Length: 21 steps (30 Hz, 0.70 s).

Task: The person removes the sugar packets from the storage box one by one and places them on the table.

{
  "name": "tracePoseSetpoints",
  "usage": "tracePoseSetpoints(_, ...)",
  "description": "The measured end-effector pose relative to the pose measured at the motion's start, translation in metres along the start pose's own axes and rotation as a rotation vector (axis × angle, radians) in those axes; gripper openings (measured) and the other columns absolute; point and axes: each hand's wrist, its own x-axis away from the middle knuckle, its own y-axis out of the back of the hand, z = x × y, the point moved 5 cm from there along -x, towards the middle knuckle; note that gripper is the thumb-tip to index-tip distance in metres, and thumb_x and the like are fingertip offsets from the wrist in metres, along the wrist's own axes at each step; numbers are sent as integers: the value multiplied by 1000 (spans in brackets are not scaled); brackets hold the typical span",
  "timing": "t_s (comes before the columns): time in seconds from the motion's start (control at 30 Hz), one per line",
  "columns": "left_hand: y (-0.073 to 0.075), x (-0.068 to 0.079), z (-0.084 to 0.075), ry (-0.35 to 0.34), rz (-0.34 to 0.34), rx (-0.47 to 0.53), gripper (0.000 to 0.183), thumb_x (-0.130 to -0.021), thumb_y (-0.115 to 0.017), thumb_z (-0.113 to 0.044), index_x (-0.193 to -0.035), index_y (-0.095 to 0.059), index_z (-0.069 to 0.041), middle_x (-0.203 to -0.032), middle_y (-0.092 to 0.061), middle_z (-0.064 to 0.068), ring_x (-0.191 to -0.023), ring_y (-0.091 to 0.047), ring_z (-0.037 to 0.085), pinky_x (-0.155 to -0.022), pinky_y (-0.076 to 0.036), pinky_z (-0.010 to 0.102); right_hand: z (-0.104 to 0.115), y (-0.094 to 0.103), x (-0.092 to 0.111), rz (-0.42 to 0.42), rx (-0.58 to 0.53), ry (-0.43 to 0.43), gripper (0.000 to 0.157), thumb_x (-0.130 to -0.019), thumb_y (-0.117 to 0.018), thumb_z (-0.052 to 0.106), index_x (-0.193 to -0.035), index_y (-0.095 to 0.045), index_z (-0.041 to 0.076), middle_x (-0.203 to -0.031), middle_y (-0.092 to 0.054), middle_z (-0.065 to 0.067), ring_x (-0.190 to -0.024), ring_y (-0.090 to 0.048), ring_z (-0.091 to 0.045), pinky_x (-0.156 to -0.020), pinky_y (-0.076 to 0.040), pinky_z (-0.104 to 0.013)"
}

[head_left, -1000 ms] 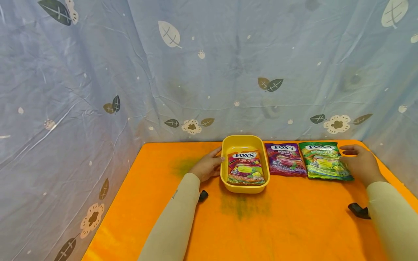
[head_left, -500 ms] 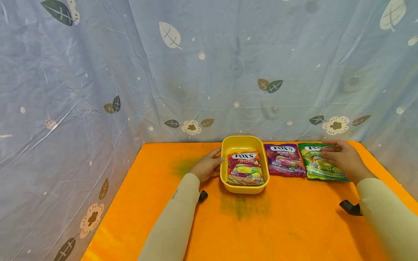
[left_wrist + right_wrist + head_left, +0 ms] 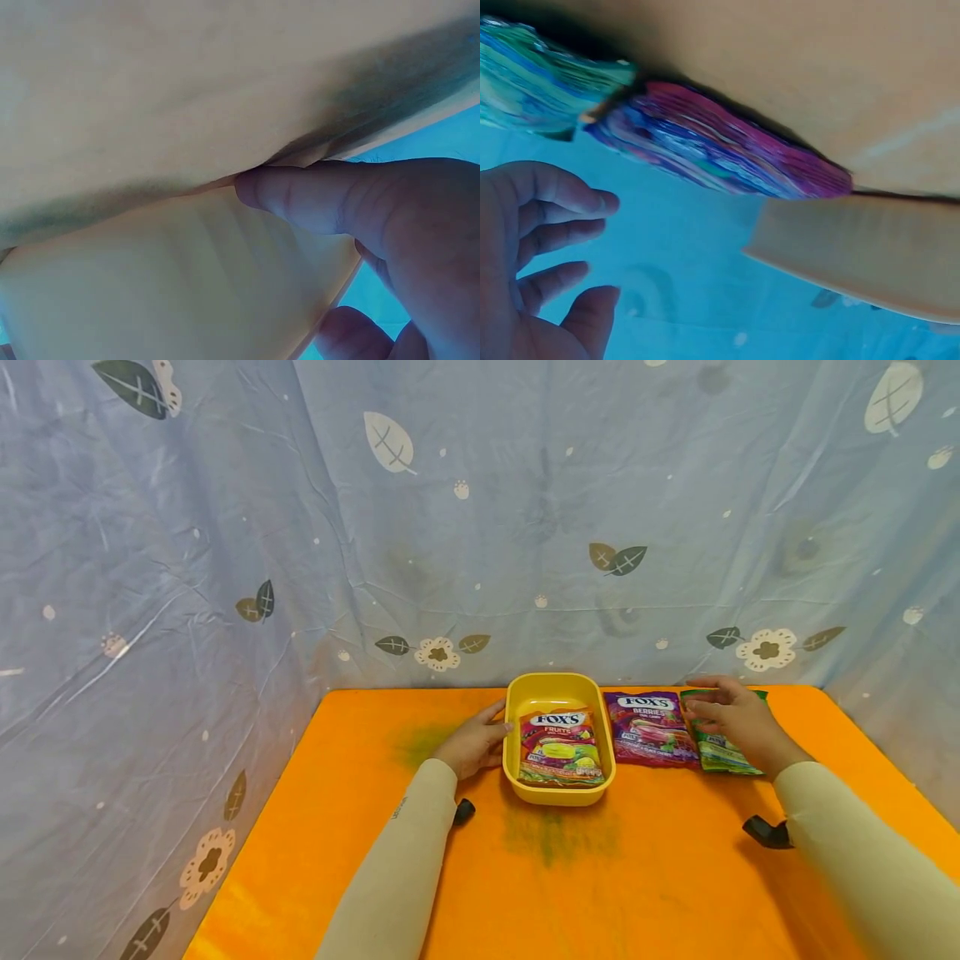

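My left hand holds the left side of a yellow plastic tub, one digit at its rim. In the left wrist view, digits of the left hand touch the tub's pale-looking wall. Inside the tub lies a red and orange candy bag marked Fruits. A purple candy bag marked Berries lies just right of the tub. Farther right, a green candy bag is partly hidden behind my right hand. That hand hovers over it with spread fingers and nothing in its grasp; the right wrist view shows a gap.
An orange cloth covers the table, with dark green stains near the tub. Behind and at the sides hangs a pale blue curtain printed with leaves and flowers. Black camera parts stick out by both wrists.
My right hand has moved left from the green candy bag's right edge to above that bag. The left hand, tub and bags keep their places.
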Motion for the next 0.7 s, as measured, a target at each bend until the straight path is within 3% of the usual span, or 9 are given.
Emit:
tracePoseSetpoints(0.2, 1, 0, 0, -1, 10, 1, 59, -99, -55, -21, -151, -30, -33, -133, -53, 9, -107, -61, 26, -83, -52, 43, 11, -20, -6, 23, -71, -13, 59, -97, -55, 39, -146, -34, 14, -139, -40, -19, -116, -52, -39, -95, -41, -54)
tracePoseSetpoints(0.5, 0, 0, 0, -1, 10, 11, 60, -98, -55, -21, -151, -29, -33, -134, -53, 8, -108, -60, 25, -83, -52, 42, 24, -47, -10, 81, -99, -4, 63, -93, -57, 46, -145, -35, 16, -140, -38, -20, -119, -49, -41, -92, -45, -49)
tracePoseSetpoints(0.7, 0, 1, 0, -5, 7, -4, 61, -98, -56, -21, -151, -28, -32, -134, -52, 8, -109, -60, 25, -83, -52, 42, 29, -60, -11, 126, -175, 3, 60, -96, -57, 39, -145, -35, 13, -141, -34, -24, -121, -46, -46, -90, -44, -52)
